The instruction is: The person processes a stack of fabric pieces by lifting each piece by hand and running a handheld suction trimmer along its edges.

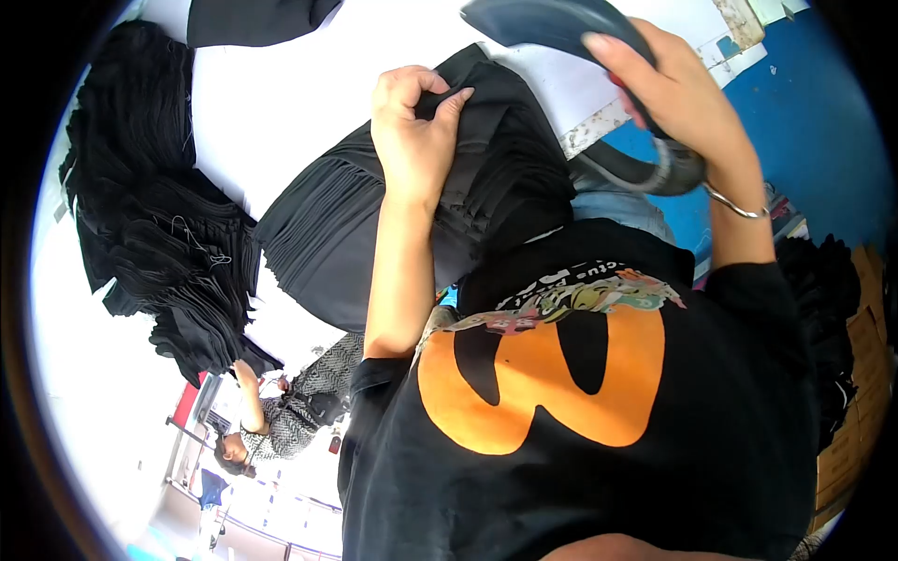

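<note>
My left hand (418,131) rests on a fanned stack of black fabric pieces (323,238), thumb and fingers pinched on the black cloth near its top edge. Raised at the upper right, my right hand (669,84) grips a dark, curved fabric piece (561,26). That piece is blurred, bends down past my wrist and leaves the frame at the top. The stack lies on a white table (229,103), close against my body, its layers spread like overlapping leaves.
A long heap of black fabric pieces (140,112) with loose threads lies along the left. Another black piece (253,21) is at the top. A person (281,421) in patterned clothes reaches toward the heap. Blue floor (795,122) and cardboard boxes (856,421) are at right.
</note>
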Available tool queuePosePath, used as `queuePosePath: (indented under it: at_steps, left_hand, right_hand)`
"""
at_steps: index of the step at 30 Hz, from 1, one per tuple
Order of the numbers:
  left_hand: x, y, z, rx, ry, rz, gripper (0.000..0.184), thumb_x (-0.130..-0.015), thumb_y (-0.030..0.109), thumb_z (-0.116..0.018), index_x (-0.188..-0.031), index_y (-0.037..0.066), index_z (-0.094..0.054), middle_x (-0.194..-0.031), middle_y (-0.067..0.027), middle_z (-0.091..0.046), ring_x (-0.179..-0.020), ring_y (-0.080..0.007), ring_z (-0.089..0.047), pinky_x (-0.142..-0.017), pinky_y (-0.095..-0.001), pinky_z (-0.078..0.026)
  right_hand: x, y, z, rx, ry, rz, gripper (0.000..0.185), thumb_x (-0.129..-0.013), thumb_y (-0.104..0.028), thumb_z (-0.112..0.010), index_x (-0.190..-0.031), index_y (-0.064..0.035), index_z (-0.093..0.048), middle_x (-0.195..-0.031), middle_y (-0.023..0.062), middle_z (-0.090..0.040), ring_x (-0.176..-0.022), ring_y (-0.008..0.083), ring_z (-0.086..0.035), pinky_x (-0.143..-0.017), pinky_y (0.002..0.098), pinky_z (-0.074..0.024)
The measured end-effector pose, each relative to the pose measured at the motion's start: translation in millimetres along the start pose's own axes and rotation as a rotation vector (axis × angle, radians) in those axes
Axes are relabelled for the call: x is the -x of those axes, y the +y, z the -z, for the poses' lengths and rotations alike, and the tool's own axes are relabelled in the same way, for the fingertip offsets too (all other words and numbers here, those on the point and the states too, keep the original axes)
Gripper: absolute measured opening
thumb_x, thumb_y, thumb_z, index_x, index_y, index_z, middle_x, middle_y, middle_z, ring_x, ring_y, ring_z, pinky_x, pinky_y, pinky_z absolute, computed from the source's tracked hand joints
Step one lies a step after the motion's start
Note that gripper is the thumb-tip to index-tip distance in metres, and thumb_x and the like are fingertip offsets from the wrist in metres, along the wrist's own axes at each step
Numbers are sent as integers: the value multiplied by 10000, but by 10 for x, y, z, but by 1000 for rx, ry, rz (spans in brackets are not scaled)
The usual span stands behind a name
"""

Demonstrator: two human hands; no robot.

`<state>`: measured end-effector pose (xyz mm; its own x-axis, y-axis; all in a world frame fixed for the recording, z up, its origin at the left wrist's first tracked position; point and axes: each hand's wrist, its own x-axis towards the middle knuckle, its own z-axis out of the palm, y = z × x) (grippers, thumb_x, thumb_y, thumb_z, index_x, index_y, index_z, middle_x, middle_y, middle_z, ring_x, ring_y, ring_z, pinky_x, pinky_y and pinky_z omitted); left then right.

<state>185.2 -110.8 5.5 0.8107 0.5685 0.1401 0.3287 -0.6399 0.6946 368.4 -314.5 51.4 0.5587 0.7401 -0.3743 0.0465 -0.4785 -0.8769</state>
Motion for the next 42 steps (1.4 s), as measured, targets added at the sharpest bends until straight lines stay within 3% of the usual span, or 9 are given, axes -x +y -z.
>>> queuePosePath:
  at_steps: [8,14,19,26,29,32,34,38,42]
  left_hand:
    - [133,215,370,-25,-89,-195,266,-683,-37,-835,-760,42,-593,-785,-85,-619,-714,-269,-620,-652,-358,-490]
    - [185,220,436,184,-376,584,224,-956,203,-694,-1026,-9,-692,-726,-122,-655,-621,-193,-636,-618,-293,-515]
    - [-17,-14,58,-271,-99,-67,292,-775,145,-846,-1010,66,-692,-1059,-105,-654,-1012,-327,-605,-839,-403,-516]
    - [-5,-248,-44,31,-136,15,275,-737,83,-859,-891,86,-631,-1101,-90,-672,-1031,-295,-598,-927,-389,-472]
    - [-46,-206,13,161,-161,104,278,-732,49,-855,-878,76,-621,-1080,-99,-663,-1047,-273,-587,-934,-368,-465]
    - [-73,-66,66,100,-136,11,274,-731,33,-854,-854,63,-611,-1045,-107,-645,-1019,-270,-586,-932,-367,-470]
    - [-68,-97,38,119,-126,-17,261,-730,3,-842,-840,50,-610,-995,-97,-635,-955,-242,-593,-908,-359,-483]
    - [-50,-52,50,414,-193,217,174,-807,-67,-764,-860,18,-621,-1011,-76,-662,-945,-155,-610,-897,-273,-479]
    - [-24,-6,134,491,-139,302,112,-870,-44,-736,-893,2,-636,-1066,-93,-674,-975,-147,-617,-926,-276,-482]
  right_hand:
    - [57,51,-17,13,31,-98,450,-1010,-461,-579,-948,-17,-615,-583,-9,-504,-465,75,-507,-455,220,-418]
    - [134,255,-17,274,-147,152,456,-1008,-442,-587,-1058,6,-658,-672,77,-573,-547,187,-568,-537,334,-455]
    - [-62,21,-193,-16,53,34,465,-1006,-491,-581,-915,-37,-624,-566,12,-500,-433,90,-498,-427,246,-413]
    - [-64,333,-168,309,-163,116,473,-1006,-468,-587,-958,-1,-642,-610,27,-537,-431,99,-521,-392,236,-395]
    - [-122,95,-301,-63,197,79,457,-1015,-472,-566,-973,-25,-649,-603,22,-532,-424,92,-531,-387,229,-413]
    - [38,-260,399,-106,-237,-246,498,-1028,-426,-562,-908,49,-649,-715,107,-636,-630,157,-613,-569,323,-481]
    - [56,240,151,-40,-163,-22,461,-1012,-478,-569,-982,-25,-649,-580,12,-526,-420,86,-525,-386,226,-410]
    - [-200,82,-20,51,-70,190,489,-1029,-422,-570,-895,43,-646,-697,90,-632,-580,142,-591,-531,311,-468]
    - [3,-154,289,-189,-166,-120,478,-1035,-430,-562,-953,29,-665,-673,63,-608,-575,123,-567,-538,286,-462]
